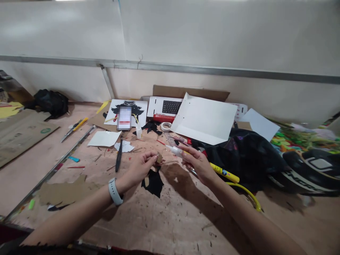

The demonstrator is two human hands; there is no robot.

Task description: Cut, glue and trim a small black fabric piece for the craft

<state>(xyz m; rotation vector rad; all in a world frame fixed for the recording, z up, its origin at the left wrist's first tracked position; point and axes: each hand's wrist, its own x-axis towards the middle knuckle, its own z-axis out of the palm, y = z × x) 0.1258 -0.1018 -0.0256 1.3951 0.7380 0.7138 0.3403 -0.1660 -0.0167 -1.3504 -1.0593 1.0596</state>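
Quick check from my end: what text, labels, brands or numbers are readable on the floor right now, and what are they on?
Nothing reads clearly.
Helmet: large white letters, cut off, not readable.
Keyboard box: red label strip, print too small.
Cardboard sheet: green round stamp, blurred.
Phone: screen blurred.
Yellow tube: small mark, unreadable.

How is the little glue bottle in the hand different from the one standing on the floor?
The glue bottle in the right hand lies sideways, tip toward the small brown piece pinched by the left hand. The standing bottle is upright and untouched, near the phone. The held one is lifted; the other rests down. Both are small and white.
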